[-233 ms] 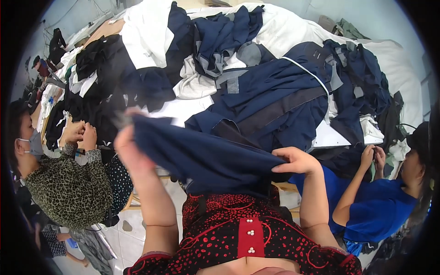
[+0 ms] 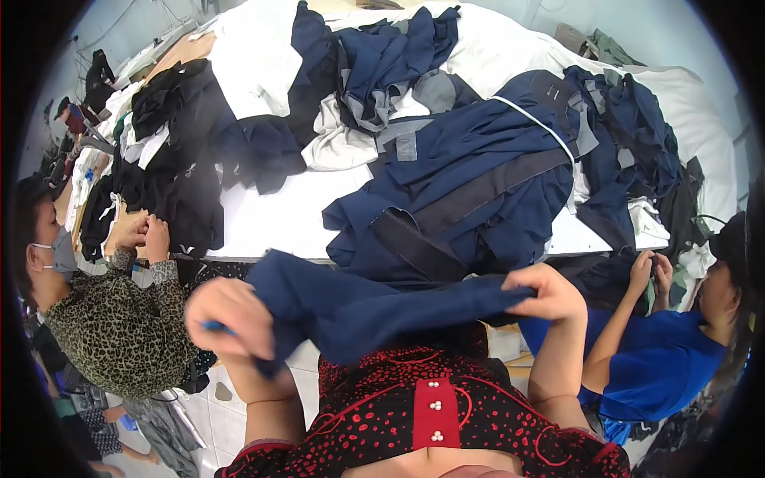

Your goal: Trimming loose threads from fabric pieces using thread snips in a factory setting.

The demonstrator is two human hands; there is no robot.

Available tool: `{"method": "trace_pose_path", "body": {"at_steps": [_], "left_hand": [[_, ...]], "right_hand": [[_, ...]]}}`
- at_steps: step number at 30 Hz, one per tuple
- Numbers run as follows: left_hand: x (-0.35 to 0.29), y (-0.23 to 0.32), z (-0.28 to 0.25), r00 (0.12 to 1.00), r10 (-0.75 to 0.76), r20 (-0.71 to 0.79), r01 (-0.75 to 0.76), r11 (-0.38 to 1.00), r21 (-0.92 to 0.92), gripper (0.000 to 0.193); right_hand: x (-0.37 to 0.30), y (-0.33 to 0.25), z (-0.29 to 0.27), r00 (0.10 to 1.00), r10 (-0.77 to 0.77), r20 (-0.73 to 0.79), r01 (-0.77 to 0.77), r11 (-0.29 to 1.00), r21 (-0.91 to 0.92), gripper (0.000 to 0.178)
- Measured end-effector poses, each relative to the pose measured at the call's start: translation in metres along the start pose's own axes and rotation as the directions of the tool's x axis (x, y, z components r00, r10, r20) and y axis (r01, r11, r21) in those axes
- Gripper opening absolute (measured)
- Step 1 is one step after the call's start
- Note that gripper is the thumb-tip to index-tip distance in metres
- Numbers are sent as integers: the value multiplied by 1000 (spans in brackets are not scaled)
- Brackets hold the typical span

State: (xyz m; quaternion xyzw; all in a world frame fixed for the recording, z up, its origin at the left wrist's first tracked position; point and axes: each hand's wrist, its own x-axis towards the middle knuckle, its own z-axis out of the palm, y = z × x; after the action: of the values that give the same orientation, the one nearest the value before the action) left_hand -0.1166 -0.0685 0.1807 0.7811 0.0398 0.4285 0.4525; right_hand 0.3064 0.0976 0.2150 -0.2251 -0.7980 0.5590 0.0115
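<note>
A navy cloth piece (image 2: 358,315) is stretched between my two hands in front of my body, off the table's near edge. My right hand (image 2: 550,295) pinches its right end between thumb and fingers. My left hand (image 2: 231,319), smeared by motion, is closed at the cloth's left end. A small blue thing (image 2: 213,325) shows among the left fingers; its kind cannot be made out. Just beyond the cloth lies a large heap of navy garment pieces (image 2: 478,183) with dark strips and a white cord (image 2: 538,123) across it.
The white table (image 2: 279,219) bears black garments (image 2: 171,151), white cloth (image 2: 255,60) and more navy pieces (image 2: 390,68). At the left a masked person in a leopard-print top (image 2: 119,334) works with both hands. A person in blue (image 2: 661,358) handles dark cloth at the right.
My left hand has come down and nearer to me, bringing the cloth's left end with it. My right hand has shifted slightly right, and the cloth is now more bunched.
</note>
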Motion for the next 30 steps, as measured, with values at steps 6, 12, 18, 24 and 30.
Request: {"method": "trace_pose_path", "body": {"at_steps": [6, 12, 18, 24, 30], "left_hand": [[45, -74, 23, 373, -570, -733, 507, 786, -354, 31], [-9, -252, 19, 195, -516, -834, 864, 493, -103, 45], [-9, -226, 27, 117, -674, -730, 615, 626, -479, 17], [78, -96, 16, 474, -611, -634, 546, 769, -332, 11], [42, -111, -8, 418, -664, -620, 580, 720, -381, 24]], "right_hand": [[-17, -68, 8, 750, -521, 406, 654, 677, -339, 30], [-45, -139, 12, 527, -599, 603, 829, 517, -211, 21], [6, -37, 5, 635, -740, 222, 727, 670, 151, 59], [107, 48, 58, 961, 11, -277, -133, 895, -425, 54], [80, 18, 29, 962, -176, -210, 108, 948, -298, 26]]}}
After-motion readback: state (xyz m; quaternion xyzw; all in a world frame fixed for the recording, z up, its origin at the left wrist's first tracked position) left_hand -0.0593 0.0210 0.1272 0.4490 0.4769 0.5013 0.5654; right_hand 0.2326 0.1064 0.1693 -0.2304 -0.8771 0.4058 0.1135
